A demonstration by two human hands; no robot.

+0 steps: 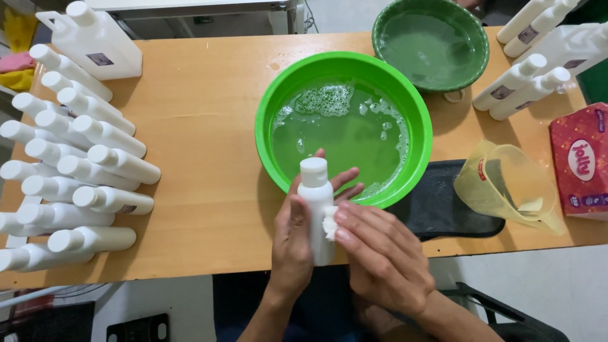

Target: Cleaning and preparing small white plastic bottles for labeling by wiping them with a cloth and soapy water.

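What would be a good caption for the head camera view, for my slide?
Left hand holds a white bottle upright while right hand presses a white scrap against it, beside a green basin.

So there's this small white plastic bottle (316, 209) with a white screw cap on, standing pretty much upright, cap pointing toward 12 o'clock, sitting at the near rim of the bright green basin. A crumpled white bit of tissue (329, 223) is pressing against its side at about 3 o'clock, roughly mid-body.
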